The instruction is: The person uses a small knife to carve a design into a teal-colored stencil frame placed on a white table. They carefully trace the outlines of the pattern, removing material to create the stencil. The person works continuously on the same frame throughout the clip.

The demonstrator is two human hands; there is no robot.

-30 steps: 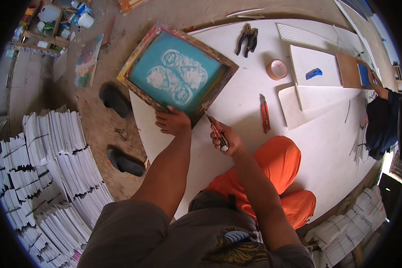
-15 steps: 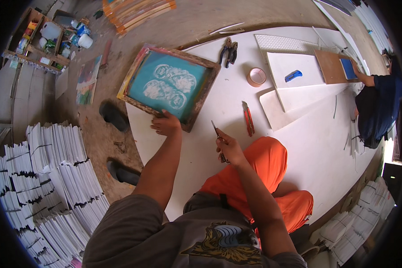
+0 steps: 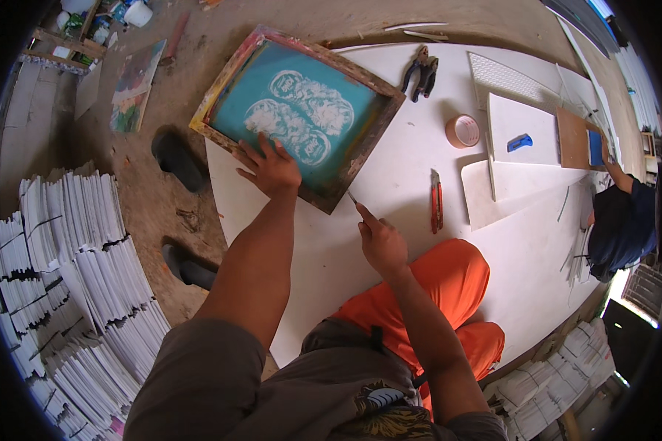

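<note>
A wooden screen-printing frame [image 3: 360, 158] with teal mesh and a whitish double oval print lies tilted on the white board [image 3: 324, 264]. My left hand [image 3: 272, 167] lies on its near side, fingers spread over the wood and the mesh. My right hand [image 3: 384, 242] is closed round a slim hand tool with a thin pointed metal blade [image 3: 352, 197]. The tip is by the frame's near right corner; whether they touch I cannot tell. My fist hides the handle. A red box cutter [image 3: 436, 202] lies right of my right hand.
Pliers [image 3: 421, 73], a roll of brown tape [image 3: 463, 131] and a blue cutter [image 3: 520, 142] lie farther off. A person in dark clothes [image 3: 621, 228] sits at the right, one hand by a blue block. Paper stacks [image 3: 88, 257] and black sandals [image 3: 176, 162] are at the left.
My left hand has moved from the frame's edge onto its mesh, fingers now spread. The tool's tip has come close to the frame's near corner. The view has shifted.
</note>
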